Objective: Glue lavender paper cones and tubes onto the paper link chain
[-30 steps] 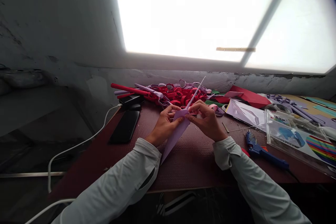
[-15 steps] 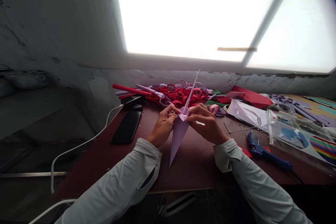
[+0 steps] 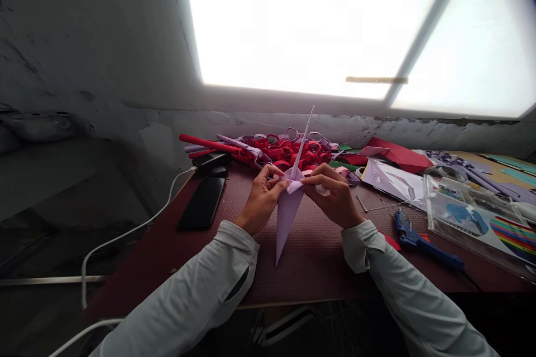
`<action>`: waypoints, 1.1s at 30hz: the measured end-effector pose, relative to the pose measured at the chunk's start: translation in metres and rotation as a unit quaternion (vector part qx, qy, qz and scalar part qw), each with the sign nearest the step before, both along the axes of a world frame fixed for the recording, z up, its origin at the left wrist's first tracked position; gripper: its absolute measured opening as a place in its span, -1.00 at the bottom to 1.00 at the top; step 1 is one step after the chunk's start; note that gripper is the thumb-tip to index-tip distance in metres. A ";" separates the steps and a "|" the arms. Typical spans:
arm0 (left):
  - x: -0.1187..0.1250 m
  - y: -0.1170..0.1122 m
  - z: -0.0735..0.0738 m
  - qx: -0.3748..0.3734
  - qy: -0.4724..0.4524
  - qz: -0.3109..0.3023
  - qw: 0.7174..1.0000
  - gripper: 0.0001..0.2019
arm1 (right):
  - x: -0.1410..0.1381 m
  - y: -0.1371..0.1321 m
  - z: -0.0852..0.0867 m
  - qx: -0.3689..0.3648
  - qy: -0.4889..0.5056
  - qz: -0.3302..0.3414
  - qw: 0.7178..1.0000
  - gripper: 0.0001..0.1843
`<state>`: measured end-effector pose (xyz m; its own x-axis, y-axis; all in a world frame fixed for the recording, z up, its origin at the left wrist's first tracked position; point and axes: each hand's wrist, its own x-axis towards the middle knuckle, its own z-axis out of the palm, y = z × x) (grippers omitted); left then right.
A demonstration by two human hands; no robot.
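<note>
Between my hands is a folded piece of lilac paper (image 3: 287, 215), with one long point hanging down toward me and a thin spike rising away from me. My left hand (image 3: 260, 201) pinches its folded middle between thumb and fingers. On the other side of that fold, my right hand (image 3: 333, 195) has its thumb and fingertips closed on the paper edge. The paper is held up above the dark red tabletop (image 3: 247, 279). Behind it lies a heap of red and lilac paper chains (image 3: 288, 150).
A black phone (image 3: 202, 202) lies left of my hands, near a white cable (image 3: 125, 228). To the right are a blue glue gun (image 3: 427, 242), a clear plastic pouch (image 3: 469, 217) and a packet of lilac paper (image 3: 393, 181). Red paper (image 3: 397, 156) rests by the wall.
The folded lilac paper has turned slightly, its lower point shifting right and its spike left. My right fingers have moved a little outward along the fold. Both hands still grip it.
</note>
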<state>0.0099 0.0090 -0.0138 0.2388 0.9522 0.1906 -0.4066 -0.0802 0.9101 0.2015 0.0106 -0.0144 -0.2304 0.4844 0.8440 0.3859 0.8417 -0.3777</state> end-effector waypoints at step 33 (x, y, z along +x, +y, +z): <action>-0.007 0.013 -0.008 0.032 0.063 -0.053 0.996 -0.74 | 0.143 -0.071 0.033 -0.022 -0.149 -0.325 0.934 -0.71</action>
<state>0.0034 0.0216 -0.0214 0.3638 0.9071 0.2119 -0.2981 -0.1021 0.9491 0.3444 -0.0600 0.0185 -0.0971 0.6365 0.7651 0.9032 0.3792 -0.2008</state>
